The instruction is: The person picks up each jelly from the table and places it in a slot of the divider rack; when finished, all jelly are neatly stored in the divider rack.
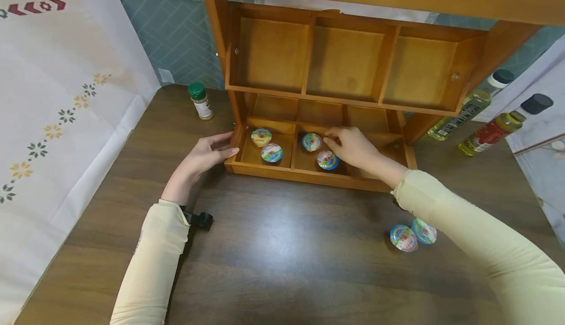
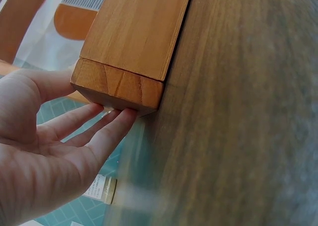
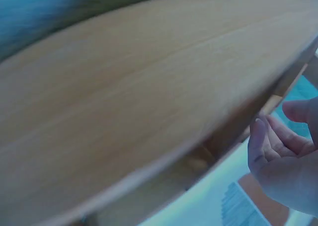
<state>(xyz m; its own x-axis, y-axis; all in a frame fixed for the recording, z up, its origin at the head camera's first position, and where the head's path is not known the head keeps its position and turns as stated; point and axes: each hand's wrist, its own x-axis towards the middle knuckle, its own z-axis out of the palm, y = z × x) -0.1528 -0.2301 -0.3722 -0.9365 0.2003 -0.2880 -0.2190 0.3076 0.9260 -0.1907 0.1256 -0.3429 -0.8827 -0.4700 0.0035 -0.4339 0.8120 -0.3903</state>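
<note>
The person's pale-sleeved left forearm [image 1: 152,261] reaches from near left toward the far side, its left hand [image 1: 200,158] gripping, thumb opposite nearly straight fingers. The pale-sleeved right forearm [image 1: 468,232] slants in from near right, its right hand [image 1: 351,147] back upward, fingers bent, thumb apart from them.

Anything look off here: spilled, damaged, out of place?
No visible spill or damage. Only two jelly cups look stray: they sit on the table, outside the wooden shelf, while four others are in its lower compartments.
</note>
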